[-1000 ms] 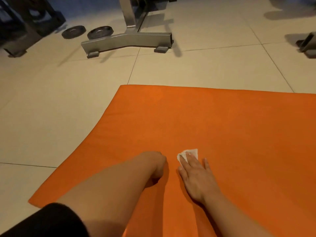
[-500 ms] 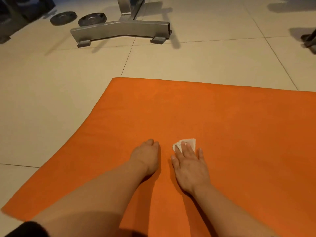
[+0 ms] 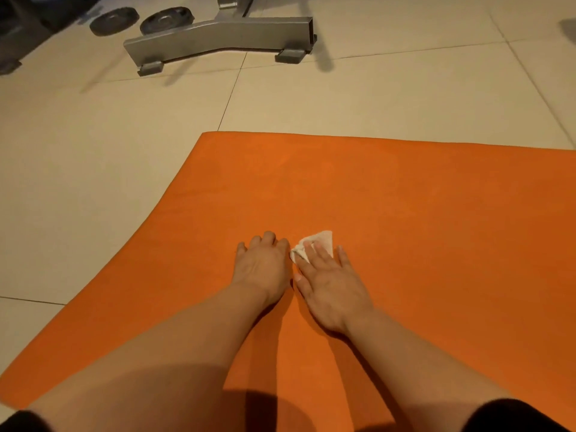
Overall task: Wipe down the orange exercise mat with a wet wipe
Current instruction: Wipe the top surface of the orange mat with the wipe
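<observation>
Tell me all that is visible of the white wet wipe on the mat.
The wet wipe is small, white and crumpled, with thin, soft-looking folds, bunched into a rough triangle. It lies flat on the orange mat, near its middle. The straight fingers of the right hand press on it and hide its near part. The left hand rests beside it, seemingly without touching.

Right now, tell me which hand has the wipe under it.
The right hand: its straight fingers press the white wet wipe onto the orange mat. The left hand rests bare beside it.
</observation>
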The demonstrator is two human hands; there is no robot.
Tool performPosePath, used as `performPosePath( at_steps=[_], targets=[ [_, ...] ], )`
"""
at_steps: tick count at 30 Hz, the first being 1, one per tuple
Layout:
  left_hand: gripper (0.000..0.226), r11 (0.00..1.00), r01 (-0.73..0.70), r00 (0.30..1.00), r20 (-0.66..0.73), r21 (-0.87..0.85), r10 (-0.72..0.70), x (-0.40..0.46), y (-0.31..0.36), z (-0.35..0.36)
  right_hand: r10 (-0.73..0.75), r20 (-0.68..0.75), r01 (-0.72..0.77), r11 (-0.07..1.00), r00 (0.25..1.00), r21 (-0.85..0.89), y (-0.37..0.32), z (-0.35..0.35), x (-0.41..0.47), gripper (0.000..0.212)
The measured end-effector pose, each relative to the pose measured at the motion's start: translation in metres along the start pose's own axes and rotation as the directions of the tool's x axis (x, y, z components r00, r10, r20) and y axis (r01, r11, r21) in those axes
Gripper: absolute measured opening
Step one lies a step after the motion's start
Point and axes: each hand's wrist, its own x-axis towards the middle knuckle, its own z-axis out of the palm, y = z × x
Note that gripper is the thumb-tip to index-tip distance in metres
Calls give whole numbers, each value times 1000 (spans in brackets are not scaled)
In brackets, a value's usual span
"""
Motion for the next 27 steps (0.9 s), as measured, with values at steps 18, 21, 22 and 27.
performPosePath(
  at_steps=[18, 21, 22, 27],
  targets=[
    [50, 996, -66, 997, 23, -59, 67, 33, 5, -9, 95, -57, -100, 991, 994, -84, 67, -30, 33, 57],
    [53, 996, -73, 997, 8, -55, 74, 41, 5, -10, 206, -98, -211, 976, 974, -53, 61, -30, 40, 59],
    [54, 995, -79, 997, 8, -58, 80, 44, 8, -11, 184, -95, -188, 982, 978, -29, 52, -27, 39, 60],
    [51, 987, -125, 992, -26, -97, 123, 57, 18, -14, -72, -53, 66, 992, 996, -109, 62, -28, 37, 82]
  ],
)
